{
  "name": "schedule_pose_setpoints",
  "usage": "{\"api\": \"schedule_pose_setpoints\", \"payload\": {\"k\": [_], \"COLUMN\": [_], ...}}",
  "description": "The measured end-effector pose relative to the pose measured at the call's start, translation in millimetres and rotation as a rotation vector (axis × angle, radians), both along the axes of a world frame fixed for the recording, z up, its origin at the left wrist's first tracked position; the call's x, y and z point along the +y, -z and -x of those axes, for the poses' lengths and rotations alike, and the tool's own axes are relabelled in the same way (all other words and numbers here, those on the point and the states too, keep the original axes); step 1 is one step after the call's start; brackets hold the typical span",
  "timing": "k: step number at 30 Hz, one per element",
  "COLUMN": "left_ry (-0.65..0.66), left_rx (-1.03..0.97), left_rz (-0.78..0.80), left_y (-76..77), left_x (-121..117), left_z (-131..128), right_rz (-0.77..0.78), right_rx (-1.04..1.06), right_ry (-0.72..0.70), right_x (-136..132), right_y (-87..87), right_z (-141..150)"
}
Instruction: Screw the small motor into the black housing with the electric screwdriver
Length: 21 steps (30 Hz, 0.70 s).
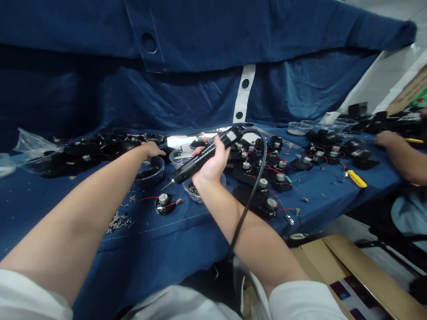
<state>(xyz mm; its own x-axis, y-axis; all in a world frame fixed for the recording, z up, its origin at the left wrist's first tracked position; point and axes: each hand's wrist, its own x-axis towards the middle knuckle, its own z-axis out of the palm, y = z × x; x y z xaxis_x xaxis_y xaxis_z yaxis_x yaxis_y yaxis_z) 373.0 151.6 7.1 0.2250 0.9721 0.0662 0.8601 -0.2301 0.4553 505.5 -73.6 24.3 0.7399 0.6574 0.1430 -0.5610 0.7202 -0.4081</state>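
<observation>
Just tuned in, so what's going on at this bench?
The right hand holds a black power screwdriver, its bit pointing down toward a small round part with red wires. The left hand is at the far side of a bowl of dark parts. Small metal pieces lie loose on the blue cloth.

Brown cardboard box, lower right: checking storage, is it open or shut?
Open: the brown cardboard box has spread flaps, and dark contents show.

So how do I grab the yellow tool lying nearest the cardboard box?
I'd pinch the middle of its yellow handle from above, fingers across it. It lies flat on the blue cloth, the handle is long and chunky, and nothing covers it.
</observation>
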Motion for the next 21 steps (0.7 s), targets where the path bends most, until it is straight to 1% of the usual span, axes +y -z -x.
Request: {"api": "schedule_pose_setpoints", "payload": {"k": [2,3,4,5,7,9,10,11,12,14,15,16,17,18,19,21], "left_ry": [-0.062,-0.069,-0.053,-0.011,0.118,0.264,0.355,0.501,0.624,0.821,0.854,0.859,0.857,0.826,0.776,0.709], "left_rx": [-0.115,-0.186,-0.261,-0.336,-0.455,-0.504,-0.522,-0.554,-0.540,-0.423,-0.303,-0.153,0.017,0.145,0.224,0.265], "left_rz": [-0.051,-0.079,-0.104,-0.115,-0.094,-0.014,0.050,0.156,0.261,0.432,0.497,0.535,0.544,0.483,0.399,0.255], "left_y": [-9.8,-16.9,-25.2,-34.3,-52.9,-68.4,-74.0,-77.6,-79.0,-74.8,-69.2,-61.6,-52.3,-41.9,-31.1,-11.4], "left_x": [-6,-11,-18,-27,-52,-84,-102,-120,-139,-172,-187,-199,-209,-217,-222,-226], "left_z": [-3,-3,-2,3,21,51,69,87,103,128,136,140,141,140,138,135], "right_rz": [0.014,0.022,0.029,0.035,0.043,0.044,0.043,0.040,0.036,0.031,0.031,0.032,0.035,0.040,0.047,0.057], "right_rx": [-0.005,-0.003,-0.001,0.001,0.003,0.011,0.015,0.019,0.021,0.023,0.023,0.022,0.017,0.011,0.004,-0.005], "right_ry": [-0.003,0.000,0.004,0.008,0.013,0.018,0.024,0.034,0.047,0.067,0.074,0.079,0.081,0.084,0.086,0.083], "right_x": [-1,-2,-3,-3,-4,-3,-2,-1,0,3,5,6,7,8,8,7], "right_y": [0.6,0.7,0.6,0.4,-0.4,-1.3,-1.6,-1.8,-1.9,-1.5,-1.1,-0.6,-0.1,0.4,0.9,1.3], "right_z": [0,0,-1,-1,-1,-2,-3,-3,-4,-6,-7,-8,-8,-9,-9,-8]}}
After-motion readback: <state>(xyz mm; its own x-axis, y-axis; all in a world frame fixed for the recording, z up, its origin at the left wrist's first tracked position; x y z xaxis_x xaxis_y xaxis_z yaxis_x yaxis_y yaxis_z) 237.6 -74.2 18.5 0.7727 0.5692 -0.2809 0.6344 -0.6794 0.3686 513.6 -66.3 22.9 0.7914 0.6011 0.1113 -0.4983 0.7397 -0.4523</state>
